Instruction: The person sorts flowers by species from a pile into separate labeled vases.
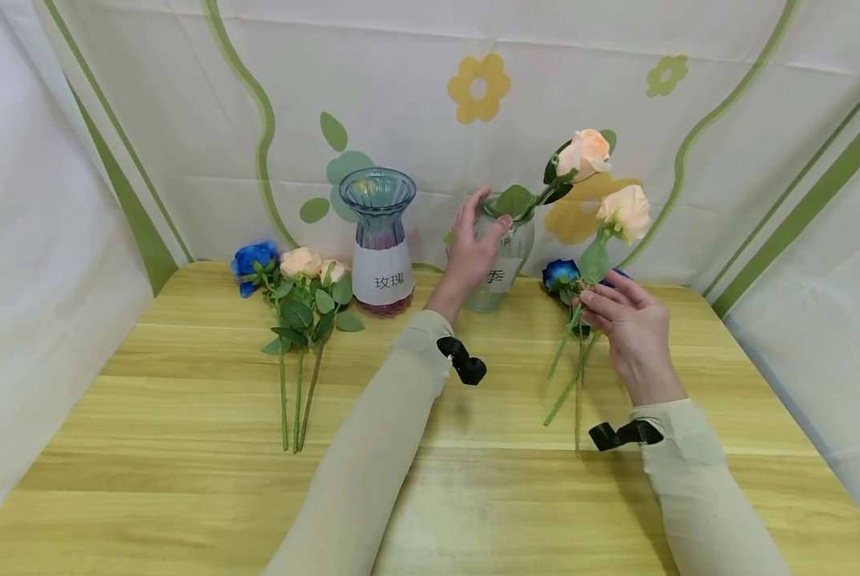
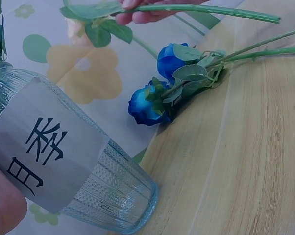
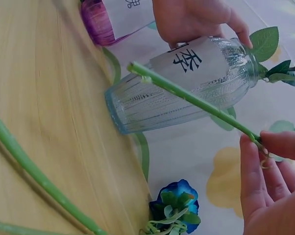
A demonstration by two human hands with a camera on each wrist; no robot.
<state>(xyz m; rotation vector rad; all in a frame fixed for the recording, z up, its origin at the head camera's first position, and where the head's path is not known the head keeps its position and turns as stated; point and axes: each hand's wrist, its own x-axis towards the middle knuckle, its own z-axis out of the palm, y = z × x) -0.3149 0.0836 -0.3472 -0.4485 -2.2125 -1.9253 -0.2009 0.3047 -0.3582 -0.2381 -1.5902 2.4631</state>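
My left hand grips the clear ribbed glass vase around its upper part, thumb near the rim. A white paper label with black characters is on the vase. One peach rose leans out of its mouth to the right, with a green leaf at the rim. Between thumb and fingertips, my right hand pinches the green stem of another peach rose. That flower stands above the hand, and its cut stem end hangs apart from the vase. Blue roses lie on the table below it.
To the left stands a blue-to-purple glass vase with a white label. Beside it lie a blue rose and peach roses, stems toward the front of the wooden table. A patterned cloth hangs behind.
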